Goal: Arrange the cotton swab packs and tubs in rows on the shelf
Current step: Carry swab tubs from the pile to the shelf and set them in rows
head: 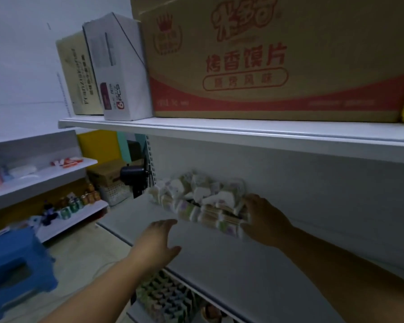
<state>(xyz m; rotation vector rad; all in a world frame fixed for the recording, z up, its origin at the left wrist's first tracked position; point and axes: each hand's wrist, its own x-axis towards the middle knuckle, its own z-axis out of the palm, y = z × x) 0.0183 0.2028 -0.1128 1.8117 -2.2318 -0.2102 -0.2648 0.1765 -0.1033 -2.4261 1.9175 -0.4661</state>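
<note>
Left hand (160, 238): released, fingers straight, over shelf (219, 264), near side of cotton swab packs (203, 201). Right hand (265, 217): grasping pile's right end.

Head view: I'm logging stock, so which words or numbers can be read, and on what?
"烤香馍片": red print on the carton.
"6 PCS": printed sideways on the white box.
The carton's top logo is cut off by the frame; its oval line and bottom strip are too blurred to read.
The sideways print on the tan box is too blurred to read.
The labels on the swab packs are too blurred to read.
</note>
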